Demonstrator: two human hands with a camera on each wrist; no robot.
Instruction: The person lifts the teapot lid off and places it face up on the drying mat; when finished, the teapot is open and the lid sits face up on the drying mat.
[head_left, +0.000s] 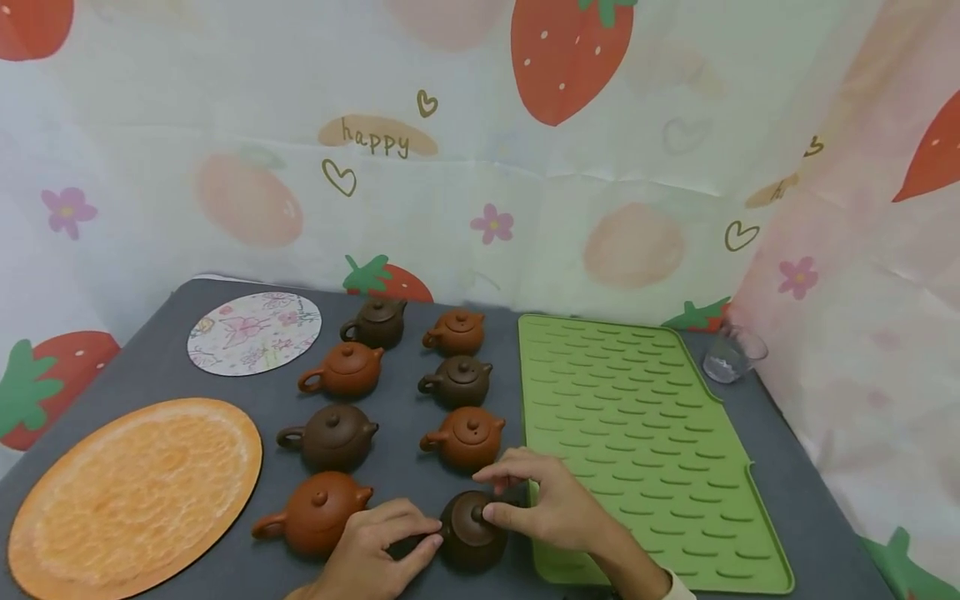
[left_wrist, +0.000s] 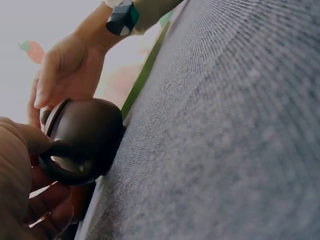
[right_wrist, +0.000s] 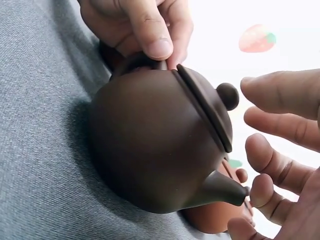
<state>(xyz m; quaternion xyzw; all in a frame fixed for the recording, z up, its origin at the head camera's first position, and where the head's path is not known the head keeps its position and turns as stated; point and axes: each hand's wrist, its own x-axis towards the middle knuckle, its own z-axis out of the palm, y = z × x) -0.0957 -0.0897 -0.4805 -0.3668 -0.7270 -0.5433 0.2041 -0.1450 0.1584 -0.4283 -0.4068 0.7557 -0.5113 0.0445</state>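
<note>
A dark brown teapot [head_left: 474, 552] stands at the front of the grey table. My left hand [head_left: 378, 546] pinches its loop handle between thumb and fingers, as the left wrist view also shows. Over the other side hovers my right hand [head_left: 555, 504], its fingers spread and slightly bent. In the right wrist view the right thumb [right_wrist: 280, 92] is close to the round lid knob [right_wrist: 228, 96], with a small gap. Other right fingertips come near the spout [right_wrist: 220, 189]. The lid [right_wrist: 202, 102] sits on the pot.
Two columns of teapots, orange-brown [head_left: 318, 512] and dark brown [head_left: 337, 437], stand behind and left. A ridged green mat [head_left: 637, 450] lies on the right, a clear cup [head_left: 726, 358] beyond it. An orange oval mat [head_left: 142, 500] and a patterned oval mat [head_left: 255, 333] lie left.
</note>
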